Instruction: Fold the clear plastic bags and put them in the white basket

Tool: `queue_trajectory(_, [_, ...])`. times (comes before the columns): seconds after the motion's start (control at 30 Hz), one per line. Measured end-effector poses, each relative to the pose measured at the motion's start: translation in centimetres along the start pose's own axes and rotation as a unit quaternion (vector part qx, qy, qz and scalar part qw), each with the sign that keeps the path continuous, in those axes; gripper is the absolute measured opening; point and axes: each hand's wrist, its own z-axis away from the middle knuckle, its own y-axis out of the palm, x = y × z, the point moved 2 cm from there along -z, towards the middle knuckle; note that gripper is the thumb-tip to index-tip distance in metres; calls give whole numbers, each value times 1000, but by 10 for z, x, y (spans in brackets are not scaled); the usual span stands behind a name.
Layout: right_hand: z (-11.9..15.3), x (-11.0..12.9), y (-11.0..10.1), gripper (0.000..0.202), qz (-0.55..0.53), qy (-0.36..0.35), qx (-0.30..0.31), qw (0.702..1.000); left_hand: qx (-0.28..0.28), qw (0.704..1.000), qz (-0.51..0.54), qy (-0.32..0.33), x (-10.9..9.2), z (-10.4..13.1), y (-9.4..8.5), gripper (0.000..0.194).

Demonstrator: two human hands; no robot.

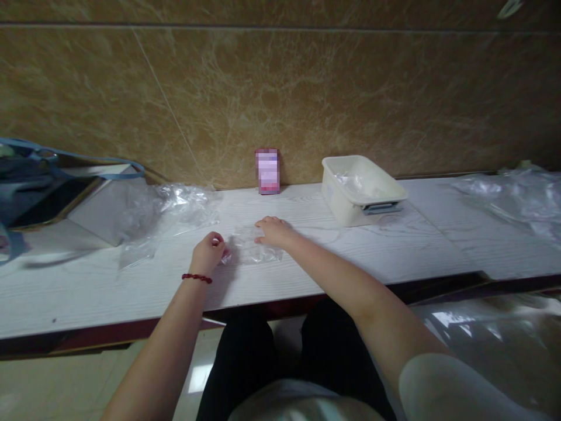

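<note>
A clear plastic bag [252, 248] lies flat on the white wood-grain counter [272, 283] in front of me. My left hand [210, 252], with a red beaded bracelet at the wrist, pinches the bag's left end between thumb and fingers. Over the right part of the same bag, my right hand [274, 232] rests with its fingers stretched out and apart. Whether anything is inside the bag is too faint to tell.
A phone [268, 171] leans against the brown marbled wall. Right of it stands a cream plastic bin [344, 204] holding clear plastic. Crumpled clear bags [184, 207] lie at left beside a white box [94, 213] and a blue-strapped bag [30, 187]. More clear plastic [521, 193] lies far right.
</note>
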Motion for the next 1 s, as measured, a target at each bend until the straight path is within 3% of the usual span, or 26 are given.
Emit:
queue_trajectory(0.2, [0,5,-6,50,1,0,5,1000,25,1000,-12,-7,8,-4,2,23])
queue_trajectory(0.37, [-7,6,-11,52,-6,6,10,1000,28,997,75,21,9,5,3,35])
queue_trajectory(0.57, [-22,10,-10,46,-11,-3,2,1000,87,974,202,49,6,15,6,48])
queue_trajectory(0.83, [-37,18,-16,45,-175,-97,85,976,95,958,247,109,5,19,7,51])
queue_trajectory(1.0, [-40,13,-23,26,-233,-147,53,960,78,969,217,91,7,15,5,48])
